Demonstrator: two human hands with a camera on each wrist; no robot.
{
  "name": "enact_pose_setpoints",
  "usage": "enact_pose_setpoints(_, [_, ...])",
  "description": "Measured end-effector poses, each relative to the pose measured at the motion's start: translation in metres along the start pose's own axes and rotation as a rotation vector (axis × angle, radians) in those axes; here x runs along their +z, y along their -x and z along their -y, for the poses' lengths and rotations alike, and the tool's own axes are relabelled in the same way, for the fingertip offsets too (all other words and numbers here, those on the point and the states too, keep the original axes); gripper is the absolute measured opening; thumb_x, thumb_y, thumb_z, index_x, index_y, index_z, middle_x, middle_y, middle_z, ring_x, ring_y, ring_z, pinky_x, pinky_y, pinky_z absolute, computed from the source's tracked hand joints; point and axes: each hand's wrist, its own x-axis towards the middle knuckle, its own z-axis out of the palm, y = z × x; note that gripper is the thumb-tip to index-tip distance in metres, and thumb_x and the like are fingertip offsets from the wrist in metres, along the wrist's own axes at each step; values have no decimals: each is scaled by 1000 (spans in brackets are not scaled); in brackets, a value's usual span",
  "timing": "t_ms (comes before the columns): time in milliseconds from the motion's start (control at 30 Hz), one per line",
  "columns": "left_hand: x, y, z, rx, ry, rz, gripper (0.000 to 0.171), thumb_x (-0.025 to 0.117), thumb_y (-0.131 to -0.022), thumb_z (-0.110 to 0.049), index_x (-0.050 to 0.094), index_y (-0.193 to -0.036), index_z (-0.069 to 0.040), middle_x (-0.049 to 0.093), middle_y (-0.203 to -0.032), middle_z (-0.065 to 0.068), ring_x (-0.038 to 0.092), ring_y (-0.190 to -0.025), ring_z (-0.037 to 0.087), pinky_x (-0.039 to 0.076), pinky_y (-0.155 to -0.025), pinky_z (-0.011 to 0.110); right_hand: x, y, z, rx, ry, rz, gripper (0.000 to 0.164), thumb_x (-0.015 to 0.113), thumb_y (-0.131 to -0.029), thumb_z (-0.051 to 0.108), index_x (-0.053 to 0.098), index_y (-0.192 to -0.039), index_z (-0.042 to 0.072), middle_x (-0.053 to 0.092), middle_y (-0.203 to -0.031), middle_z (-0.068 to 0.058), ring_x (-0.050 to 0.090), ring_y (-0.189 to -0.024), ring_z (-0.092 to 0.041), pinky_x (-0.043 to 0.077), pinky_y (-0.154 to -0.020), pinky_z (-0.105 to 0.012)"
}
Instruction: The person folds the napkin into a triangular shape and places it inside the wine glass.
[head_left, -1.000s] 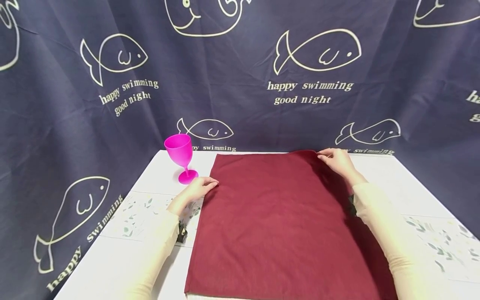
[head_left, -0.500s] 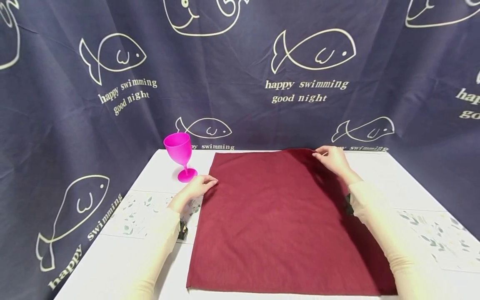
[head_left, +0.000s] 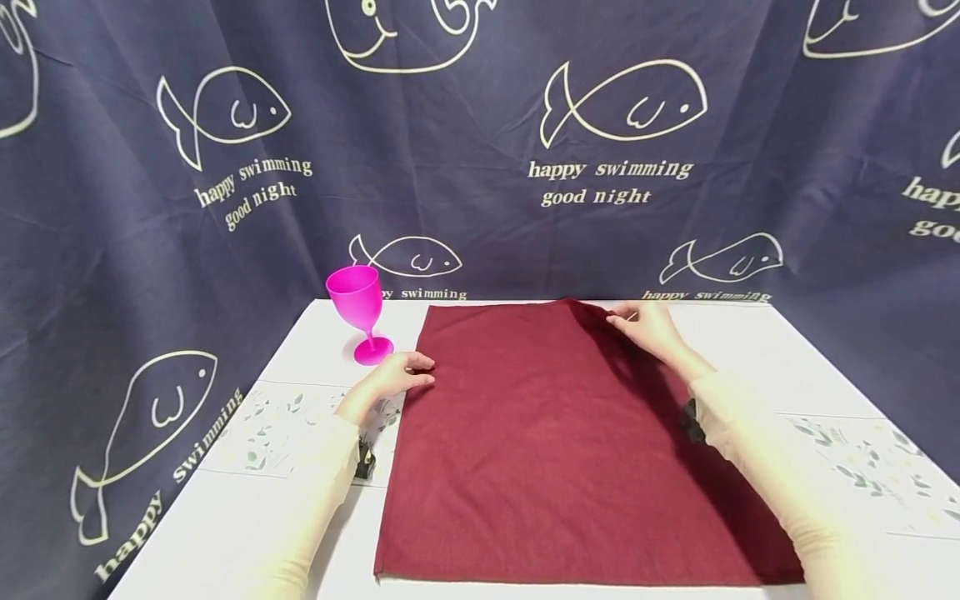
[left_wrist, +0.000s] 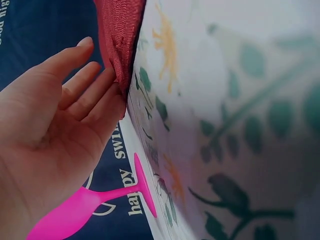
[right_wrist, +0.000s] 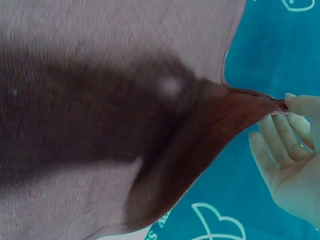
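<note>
A dark red cloth [head_left: 540, 433] lies spread over the table, its far right corner lifted and folding inward. That corner [right_wrist: 260, 107] is pinched between the thumb and index finger of my right hand [head_left: 651, 329], whose other fingers spread loosely below it in the right wrist view. At the cloth's left edge my left hand [head_left: 392, 377] has thumb and fingers apart. In the left wrist view, the fingertips [left_wrist: 112, 82] of this hand touch the cloth's edge [left_wrist: 122, 45] or lie just beside it, and the thumb stands free.
A bright pink goblet [head_left: 356, 304] stands upright on the table's far left, just beyond the left hand. The white table [head_left: 202, 517] carries a leafy floral band. Behind it hangs a dark blue curtain [head_left: 480, 150] with fish drawings.
My right hand has moved left and slightly nearer, drawing the cloth's far right corner inward. The left hand's thumb and fingers have parted from their pinch at the left edge.
</note>
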Motion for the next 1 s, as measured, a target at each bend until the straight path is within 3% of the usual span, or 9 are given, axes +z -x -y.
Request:
enact_pose_setpoints(33, [0, 0, 0, -8, 0, 0, 41, 70, -83, -26, 64, -111, 4, 67, -110, 18, 62, -106, 28, 49, -93, 37, 1, 1, 2, -3, -11, 5, 14, 68, -82, 9, 71, -89, -3, 70, -82, -18, 64, -66, -22, 46, -61, -21])
enact_pose_setpoints(67, [-1, 4, -13, -50, -17, 4, 40, 70, -83, -22, 63, -111, 7, 65, -111, 22, 61, -108, 33, 48, -95, 42, 2, 1, 3, -5, -16, 9, 14, 68, -82, 9, 71, -90, -3, 70, -82, -17, 64, -66, -20, 46, -61, -20])
enact_pose_setpoints(267, [0, 7, -24, -98, -105, -5, 33, 65, -87, -14, 62, -111, 8, 64, -112, 23, 60, -108, 34, 47, -95, 42, 10, 8, 14, -33, -42, 27, 12, 69, -83, 10, 71, -87, -1, 70, -78, -15, 61, -62, -13, 46, -60, -20])
enact_pose_setpoints(367, [0, 7, -26, -114, -90, -4, 34, 65, -87, -13, 61, -113, 8, 64, -114, 23, 59, -110, 34, 46, -97, 42, 14, 11, 20, -50, -35, 26, 13, 70, -82, 11, 71, -87, 0, 70, -78, -13, 61, -63, -13, 47, -62, -23])
enact_pose_setpoints(600, [1, 7, -28, -106, -72, -1, 38, 63, -88, -13, 58, -117, 10, 62, -116, 24, 56, -114, 36, 44, -100, 44, 18, 15, 33, -64, -42, 29, 15, 70, -81, 12, 71, -90, -1, 71, -78, -13, 64, -68, -21, 49, -69, -34])
enact_pose_setpoints(1000, [1, 8, -29, -110, -87, -19, 34, 63, -88, -14, 60, -114, 9, 64, -113, 23, 59, -110, 34, 46, -97, 43, 24, 24, 45, -70, -39, 68, 17, 70, -82, 15, 72, -92, 0, 71, -80, -12, 65, -76, -24, 49, -75, -40])
